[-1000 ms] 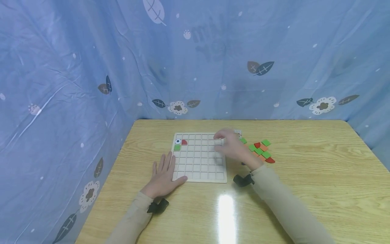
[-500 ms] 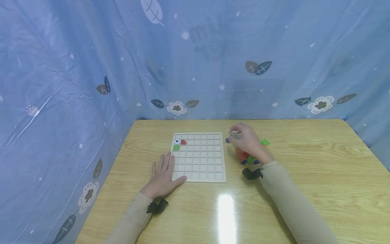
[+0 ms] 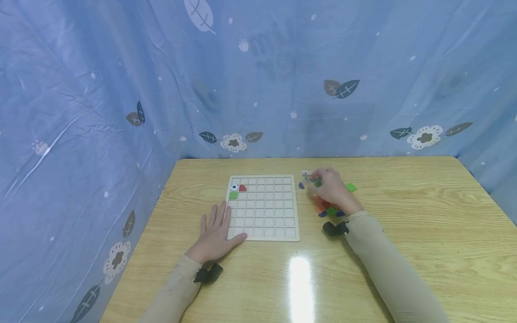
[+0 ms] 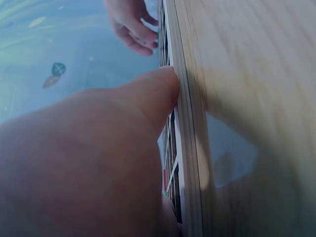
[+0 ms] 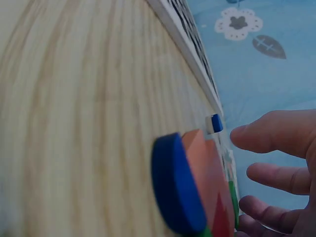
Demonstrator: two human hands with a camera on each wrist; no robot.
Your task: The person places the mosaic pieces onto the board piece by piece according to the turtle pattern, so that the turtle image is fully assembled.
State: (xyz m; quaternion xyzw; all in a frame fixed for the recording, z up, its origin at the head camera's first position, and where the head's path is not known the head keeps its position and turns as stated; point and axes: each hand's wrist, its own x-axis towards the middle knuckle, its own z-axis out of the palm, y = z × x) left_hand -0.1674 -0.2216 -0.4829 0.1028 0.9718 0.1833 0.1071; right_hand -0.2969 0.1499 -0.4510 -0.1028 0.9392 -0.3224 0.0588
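A white gridded board lies on the table, with a round eye tile, a red rounded tile and a green square tile in its upper left cells. My left hand rests with spread fingers on its lower left corner. My right hand hovers over a small patterned card right of the board. A green piece shows by its fingertips. In the right wrist view the fingers stand apart, with nothing visibly gripped. The hand partly hides the card.
Under and below the right hand lies a pile of orange, red, green and blue tiles. A blue tile lies beside the card, and a green tile farther right. A blue curtain hangs behind the table.
My right hand has moved right, from above the board's right side to the card and the tile pile. The left hand has stayed on the board's corner.
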